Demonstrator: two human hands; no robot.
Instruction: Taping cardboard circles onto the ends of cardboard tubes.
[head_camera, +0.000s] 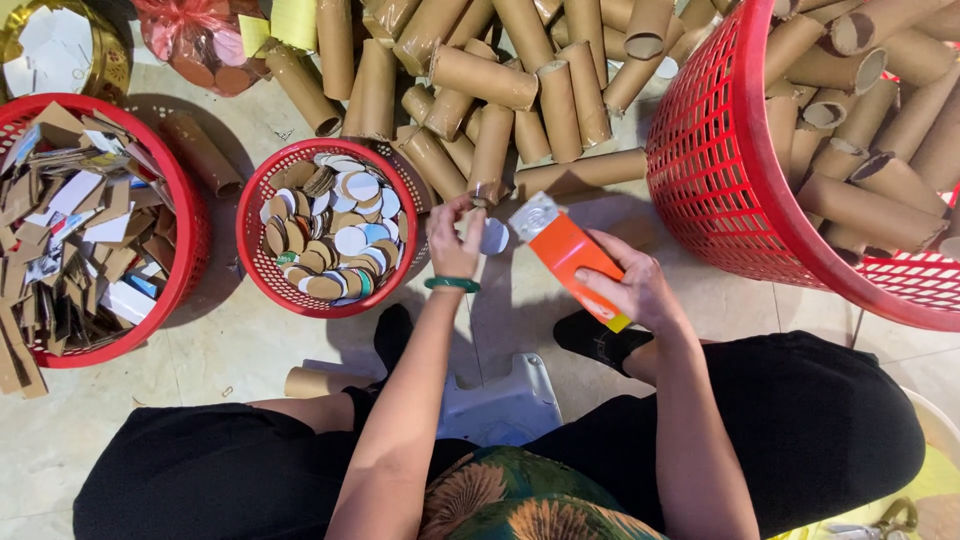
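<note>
Floor tiles bear cardboard tubes (520, 90) behind hands, red baskets (335, 228) flanking.

Pale stone floor tiles (250, 345), glossy under soft even light, spread beneath me where I sit on a low grey plastic stool (505, 405). Heaped cardboard tubes (500, 80) crowd the far floor (some spilling loose), flanked by red plastic baskets (715, 160) and a red cellophane bag (200, 40).
</note>
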